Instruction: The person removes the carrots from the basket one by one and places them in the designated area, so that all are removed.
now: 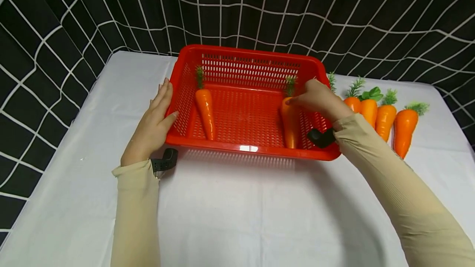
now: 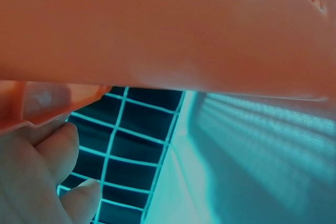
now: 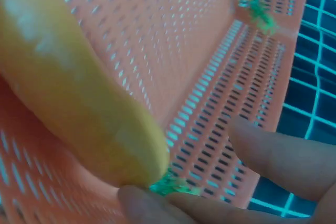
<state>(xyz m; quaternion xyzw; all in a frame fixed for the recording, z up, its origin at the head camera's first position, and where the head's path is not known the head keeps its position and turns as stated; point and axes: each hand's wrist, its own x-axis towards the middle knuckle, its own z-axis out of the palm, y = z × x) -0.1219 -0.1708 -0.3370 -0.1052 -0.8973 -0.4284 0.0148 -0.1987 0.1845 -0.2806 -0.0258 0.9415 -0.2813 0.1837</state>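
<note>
A red plastic basket [image 1: 256, 148] with slotted walls stands on the white-covered table. My left hand [image 1: 150, 125] lies against its left side, fingers extended; in the left wrist view its fingertips [image 2: 60, 148] show beside the basket's rim [image 2: 157, 35]. Inside the basket, an orange carrot [image 1: 205, 112] with a green top lies at the left. A second carrot [image 1: 290, 122] lies at the right, under my right hand [image 1: 320, 98]. In the right wrist view, a fingertip touches the leafy end of that carrot [image 3: 84, 93], while another finger [image 3: 278, 150] stands apart from it.
Several carrots [image 1: 385, 118] with green tops lie side by side on the table [image 1: 222, 209], just right of the basket. Black cloth with a white grid [image 1: 237, 7] hangs behind and at the left. My right forearm [image 1: 393, 184] passes in front of the carrots.
</note>
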